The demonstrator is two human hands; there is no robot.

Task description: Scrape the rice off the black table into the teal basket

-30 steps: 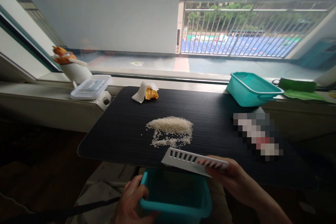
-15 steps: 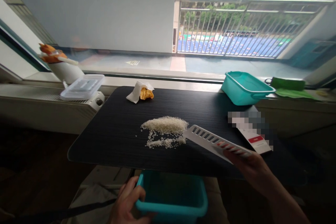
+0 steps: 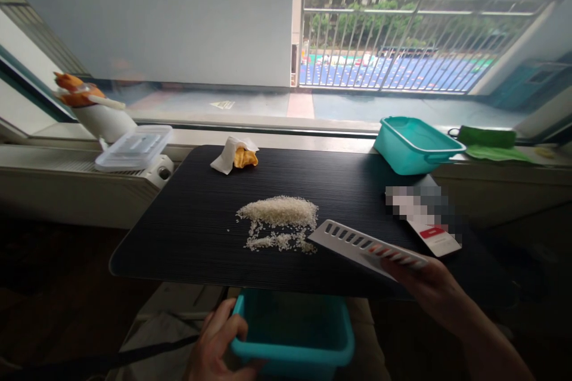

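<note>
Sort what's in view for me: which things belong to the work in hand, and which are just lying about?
In use: rice pile; black table; white slotted scraper, held by the right hand; teal bin below the table's edge, held by the left hand.
Lying about: second teal bin; crumpled tissue; clear lidded box; white cup; green item on the sill; card.

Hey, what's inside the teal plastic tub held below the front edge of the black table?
The teal plastic tub, gripped by the left hand, shows only bare teal floor; its far end is hidden by the black table.
</note>
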